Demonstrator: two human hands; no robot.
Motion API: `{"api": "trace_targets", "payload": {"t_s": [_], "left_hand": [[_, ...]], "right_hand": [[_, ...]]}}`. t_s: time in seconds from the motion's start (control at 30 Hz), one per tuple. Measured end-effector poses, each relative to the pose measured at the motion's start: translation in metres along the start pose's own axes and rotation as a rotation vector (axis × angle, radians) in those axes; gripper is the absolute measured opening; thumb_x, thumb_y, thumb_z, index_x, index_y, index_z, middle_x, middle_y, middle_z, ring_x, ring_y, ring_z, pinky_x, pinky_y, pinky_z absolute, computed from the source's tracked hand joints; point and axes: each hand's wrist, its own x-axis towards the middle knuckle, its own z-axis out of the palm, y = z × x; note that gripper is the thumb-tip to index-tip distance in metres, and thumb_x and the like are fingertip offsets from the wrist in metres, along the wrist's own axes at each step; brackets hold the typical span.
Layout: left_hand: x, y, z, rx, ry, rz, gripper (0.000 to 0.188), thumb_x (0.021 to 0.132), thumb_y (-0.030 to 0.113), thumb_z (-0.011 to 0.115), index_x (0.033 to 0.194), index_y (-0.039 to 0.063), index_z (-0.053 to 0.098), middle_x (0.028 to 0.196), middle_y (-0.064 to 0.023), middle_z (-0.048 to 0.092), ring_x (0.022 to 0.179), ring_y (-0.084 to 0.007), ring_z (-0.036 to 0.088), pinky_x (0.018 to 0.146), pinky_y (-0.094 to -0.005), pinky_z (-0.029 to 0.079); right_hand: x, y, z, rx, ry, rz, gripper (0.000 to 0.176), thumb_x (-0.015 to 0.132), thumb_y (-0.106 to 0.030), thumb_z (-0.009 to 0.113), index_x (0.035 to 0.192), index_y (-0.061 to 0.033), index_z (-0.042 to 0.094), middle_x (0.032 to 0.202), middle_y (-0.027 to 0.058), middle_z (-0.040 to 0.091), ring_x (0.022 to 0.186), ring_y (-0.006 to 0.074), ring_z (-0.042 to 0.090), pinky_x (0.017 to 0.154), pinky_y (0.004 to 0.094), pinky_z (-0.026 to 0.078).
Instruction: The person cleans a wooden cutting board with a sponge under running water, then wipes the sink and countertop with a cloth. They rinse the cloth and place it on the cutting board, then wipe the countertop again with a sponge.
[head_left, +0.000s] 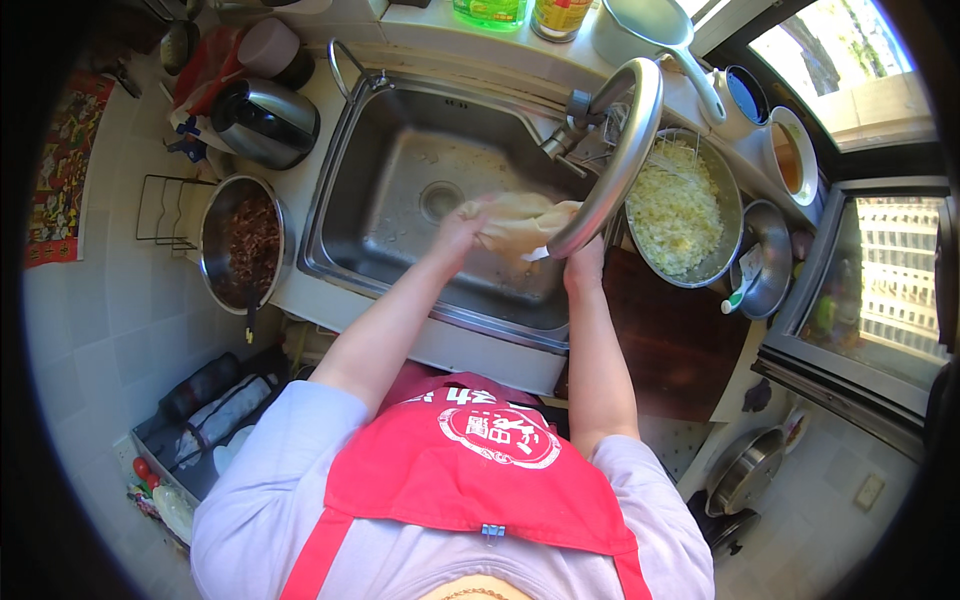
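A limp, pale yellowish cloth is stretched between my two hands above the stainless-steel sink. Motion blurs its edges. My left hand grips the cloth's left end, to the right of the drain. At the other end is my right hand, its fingers closed at the cloth and partly hidden behind the thick arched spout of the faucet. The spout's mouth hangs just over the cloth's right part. Wet spots and small scraps lie on the sink floor.
Right of the sink, a metal bowl of chopped pale vegetable stands behind a dark wooden board. A steel bowl of dark minced food and an electric kettle are at left. A white saucepan sits on the back ledge.
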Motion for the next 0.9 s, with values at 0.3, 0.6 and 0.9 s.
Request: {"api": "trace_targets", "payload": {"t_s": [0.3,0.6,0.9], "left_hand": [[0.001,-0.061,-0.023,-0.202,-0.232,-0.112,0.045,0.09,0.044,0.055,0.121,0.011,0.056,0.115,-0.0065,0.061,0.098,-0.0259,0.059,0.084,-0.0381,0.049],[-0.006,-0.038,0.051,-0.689,0.258,-0.294,0.038,0.096,0.043,0.043,0.105,0.009,0.058,0.091,-0.005,0.063,0.086,-0.0199,0.059,0.079,-0.0377,0.049],[0.003,-0.042,0.053,-0.716,0.093,-0.331,0.029,0.097,0.035,0.043,0.101,0.011,0.058,0.092,-0.0053,0.063,0.081,-0.0182,0.061,0.07,-0.0347,0.05]], "right_hand": [[-0.063,0.038,0.089,-0.736,0.152,-0.196,0.049,0.091,-0.023,0.055,0.132,-0.0046,0.035,0.119,0.0135,0.054,0.111,0.0252,0.055,0.096,0.0377,0.042],[-0.055,0.023,0.077,-0.848,0.019,-0.232,0.032,0.086,-0.035,0.057,0.084,-0.0039,0.058,0.08,0.0227,0.062,0.074,0.0409,0.06,0.067,0.0475,0.048],[-0.05,0.025,0.063,-0.952,0.003,-0.252,0.028,0.089,-0.028,0.051,0.081,-0.0015,0.058,0.077,0.0215,0.06,0.074,0.0411,0.059,0.063,0.0469,0.045]]}}
